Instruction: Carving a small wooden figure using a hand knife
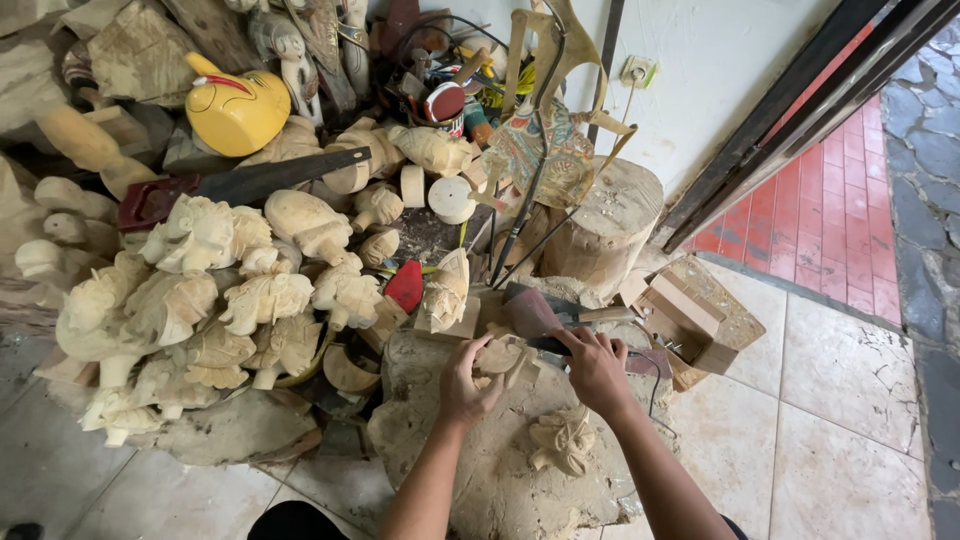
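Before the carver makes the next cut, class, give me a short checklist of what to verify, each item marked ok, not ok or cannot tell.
1. Left hand has a grip on the small wooden piece: ok.
2. Right hand holds the dark-handled tool against the piece: ok.
3. Piece rests on the stump block: ok.
4. Left fingers clear of the tool's edge: cannot tell, the edge is hidden.
5. Carved head lying on the block is apart from both hands: ok.
6. Handsaw on the pile of carvings lies away from the hands: ok.

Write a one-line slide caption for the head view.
Left hand steadies a wood piece while right hand works it.
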